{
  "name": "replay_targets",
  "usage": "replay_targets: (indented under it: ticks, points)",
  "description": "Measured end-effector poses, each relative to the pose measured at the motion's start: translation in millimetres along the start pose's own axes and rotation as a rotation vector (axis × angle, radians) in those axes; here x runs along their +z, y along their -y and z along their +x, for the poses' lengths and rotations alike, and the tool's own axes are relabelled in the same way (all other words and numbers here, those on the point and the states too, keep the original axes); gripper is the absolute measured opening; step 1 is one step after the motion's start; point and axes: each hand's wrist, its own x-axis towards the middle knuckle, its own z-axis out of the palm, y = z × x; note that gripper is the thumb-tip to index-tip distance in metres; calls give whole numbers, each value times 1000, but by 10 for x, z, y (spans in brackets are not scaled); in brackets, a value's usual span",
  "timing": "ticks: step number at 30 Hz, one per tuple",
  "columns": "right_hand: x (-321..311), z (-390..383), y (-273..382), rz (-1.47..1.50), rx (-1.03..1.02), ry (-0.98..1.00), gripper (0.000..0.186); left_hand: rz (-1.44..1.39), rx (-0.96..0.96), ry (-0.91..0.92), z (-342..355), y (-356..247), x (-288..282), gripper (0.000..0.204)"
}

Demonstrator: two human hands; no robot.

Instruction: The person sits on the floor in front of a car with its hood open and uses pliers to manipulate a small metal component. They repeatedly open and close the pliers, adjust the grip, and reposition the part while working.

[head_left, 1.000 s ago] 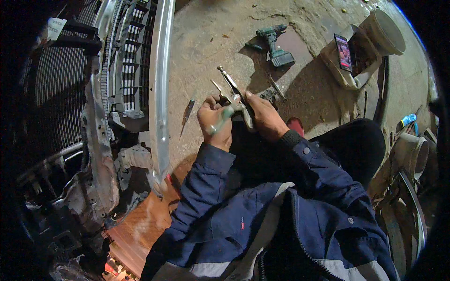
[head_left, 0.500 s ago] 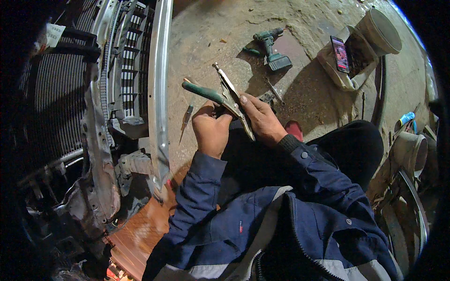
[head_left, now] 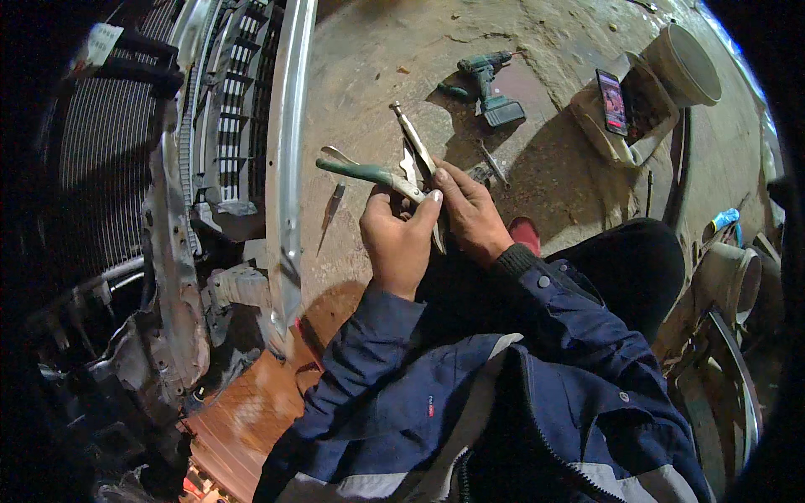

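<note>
A pair of locking pliers (head_left: pixel 362 172) is held between my two hands above my lap, its green-covered handle pointing left and its bare metal handle pointing away from me. My left hand (head_left: pixel 397 245) grips it near the pivot, with the thumb pressed on the metal. Closed around the base of the bare handle is my right hand (head_left: pixel 478 222). The two handles stand spread apart. My fingers hide most of the jaws; a metal end shows below them. On the floor left of my hands lies a thin pointed tool like a screwdriver (head_left: pixel 333 211).
Along the left stand a car's metal crossbeam (head_left: pixel 288 142) and radiator (head_left: pixel 105 176). A cordless drill (head_left: pixel 486 88) and a wrench (head_left: pixel 493 162) lie on the floor ahead. Further right, a phone (head_left: pixel 613 102) rests on an open container (head_left: pixel 589 124) beside a bucket (head_left: pixel 706 80).
My left hand has shifted right, its thumb now up on the pliers near my right hand. The pliers have turned slightly, with the bare handle more upright and the lower end less exposed.
</note>
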Motion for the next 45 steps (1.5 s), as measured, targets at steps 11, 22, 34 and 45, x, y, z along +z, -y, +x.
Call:
replay_targets:
  ticks: [11, 22, 34, 45]
  points:
    - [-92, 13, -108, 241, 157, -25, 37, 133, 185, -233, -44, 45, 280, 30]
    - [-98, -12, -71, 341, 221, 13, 37, 313, 96, -114, -92, -35, 219, 37]
    - [-147, 35, -113, 320, 201, 18, 36, 426, 159, -103, -55, -27, 121, 25]
    - [-149, 36, -28, 206, 151, 33, 34, 379, 173, -120, -77, 23, 140, 31]
